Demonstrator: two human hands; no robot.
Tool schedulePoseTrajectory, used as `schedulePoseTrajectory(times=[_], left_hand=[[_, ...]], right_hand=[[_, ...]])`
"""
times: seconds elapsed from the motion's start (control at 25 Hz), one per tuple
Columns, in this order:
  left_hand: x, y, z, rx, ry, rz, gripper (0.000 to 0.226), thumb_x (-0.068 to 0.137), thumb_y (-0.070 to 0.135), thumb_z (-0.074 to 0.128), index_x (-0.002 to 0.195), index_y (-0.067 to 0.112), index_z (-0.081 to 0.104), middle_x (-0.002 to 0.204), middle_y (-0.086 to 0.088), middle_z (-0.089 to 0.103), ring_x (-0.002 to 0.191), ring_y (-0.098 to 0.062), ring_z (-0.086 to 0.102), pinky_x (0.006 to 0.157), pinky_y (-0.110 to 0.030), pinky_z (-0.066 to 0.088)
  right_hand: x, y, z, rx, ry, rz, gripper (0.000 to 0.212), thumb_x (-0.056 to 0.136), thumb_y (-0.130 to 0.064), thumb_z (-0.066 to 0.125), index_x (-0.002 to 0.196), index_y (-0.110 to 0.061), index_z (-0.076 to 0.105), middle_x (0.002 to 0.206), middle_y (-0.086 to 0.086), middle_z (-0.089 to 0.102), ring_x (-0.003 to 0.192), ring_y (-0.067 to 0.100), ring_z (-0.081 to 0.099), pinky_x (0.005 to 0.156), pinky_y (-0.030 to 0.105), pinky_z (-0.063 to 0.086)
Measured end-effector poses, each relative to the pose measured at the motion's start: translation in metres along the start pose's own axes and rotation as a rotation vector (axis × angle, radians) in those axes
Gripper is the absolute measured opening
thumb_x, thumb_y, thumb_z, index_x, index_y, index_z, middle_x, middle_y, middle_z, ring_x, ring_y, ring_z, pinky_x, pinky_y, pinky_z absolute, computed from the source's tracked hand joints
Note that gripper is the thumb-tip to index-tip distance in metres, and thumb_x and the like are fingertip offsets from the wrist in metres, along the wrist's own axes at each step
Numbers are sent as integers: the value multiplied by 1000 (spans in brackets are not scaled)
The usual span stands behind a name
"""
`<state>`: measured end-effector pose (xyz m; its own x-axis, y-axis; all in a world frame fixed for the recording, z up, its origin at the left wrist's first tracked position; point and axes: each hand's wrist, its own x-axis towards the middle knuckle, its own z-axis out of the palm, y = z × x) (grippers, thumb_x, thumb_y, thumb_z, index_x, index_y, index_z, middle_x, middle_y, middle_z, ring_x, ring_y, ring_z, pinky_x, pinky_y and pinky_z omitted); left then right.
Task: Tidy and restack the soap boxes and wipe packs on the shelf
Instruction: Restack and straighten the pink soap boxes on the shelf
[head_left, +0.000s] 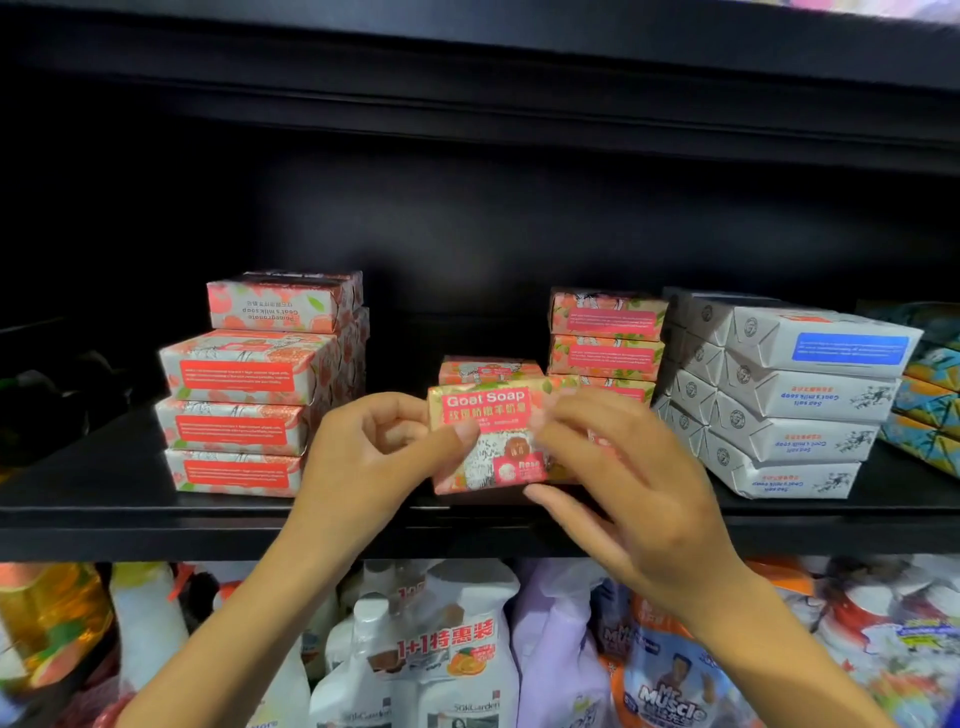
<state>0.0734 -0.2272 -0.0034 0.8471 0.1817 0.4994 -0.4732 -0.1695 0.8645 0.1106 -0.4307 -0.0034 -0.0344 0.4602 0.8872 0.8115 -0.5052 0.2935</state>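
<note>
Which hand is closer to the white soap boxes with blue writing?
Right. The right hand is just left of the white paper soap boxes; the left hand is farther left, beyond the pink Goat Soap box.

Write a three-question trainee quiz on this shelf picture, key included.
1. True or false: the left hand and the right hand hold different boxes.
2. How many boxes high is the white soap stack? A two, B four, C six.
3. Fill in: the held pink box reads "Goat ____".

Key: 1 false, both grip the same pink box; 2 B; 3 Soap.
</note>
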Motion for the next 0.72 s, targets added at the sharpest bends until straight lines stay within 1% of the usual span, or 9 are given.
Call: schedulePoseTrajectory(times=[0.08,0.12,0.2,0.24,0.32,0.36,0.48,0.6,0.72], left_hand=[[-3,-3,1,65,2,55,44,59,46,85,82,12,69,72,-6,73,66,-15,68,61,-20,52],[-5,-5,2,77,-8,69,41,60,47,83,84,16,69,76,-3,73,69,-15,69,64,-21,53],[-7,-6,4,82,-36,99,39,61,47,77,90,22,69,87,2,74,80,-15,70,72,-28,57],[-8,-7,4,77,-53,118,39,62,46,75,94,23,69,92,3,73,86,-16,69,76,-31,57],[-8,-7,5,44,-99,149,41,64,40,79,99,23,68,99,4,73,94,-15,68,82,-32,56],[-7,-7,5,19,-122,155,43,63,36,83,100,23,67,101,4,72,97,-15,68,83,-31,56],[-6,-7,2,13,-134,128,53,57,39,86,104,26,66,104,6,71,100,-12,66,84,-25,54],[-4,-6,2,-9,-157,46,60,54,49,75,109,28,65,107,10,71,100,-9,66,84,-26,54],[-5,-4,4,-72,-282,31,51,57,41,78,105,26,71,106,4,72,100,-13,67,81,-23,53]], right_hand=[[6,-1,-10,145,-69,275,52,81,-29,70,125,-5,54,125,5,54,121,13,47,104,22,35],[10,-1,-14,214,-125,427,61,79,-36,70,131,-11,49,130,-3,49,123,5,42,104,13,30],[17,1,-18,321,-280,632,70,76,-46,69,136,-21,45,129,-18,46,117,-11,38,94,-2,25],[18,4,-19,345,-338,662,69,74,-45,70,135,-23,47,124,-23,48,112,-17,39,88,-6,25],[17,6,-20,334,-358,643,59,70,-33,77,125,-22,57,111,-30,51,101,-21,43,83,-5,28],[17,4,-21,325,-328,634,54,68,-26,80,119,-20,62,106,-28,53,98,-17,46,83,-3,30],[10,-2,-20,248,-192,558,47,64,-11,84,108,-11,66,105,-9,61,98,1,54,86,6,37],[5,-6,-19,121,-46,381,39,66,2,74,104,-3,65,106,2,61,102,12,55,92,15,40],[1,-7,-17,107,11,265,44,61,19,68,101,2,64,106,7,61,107,14,53,98,20,39]])
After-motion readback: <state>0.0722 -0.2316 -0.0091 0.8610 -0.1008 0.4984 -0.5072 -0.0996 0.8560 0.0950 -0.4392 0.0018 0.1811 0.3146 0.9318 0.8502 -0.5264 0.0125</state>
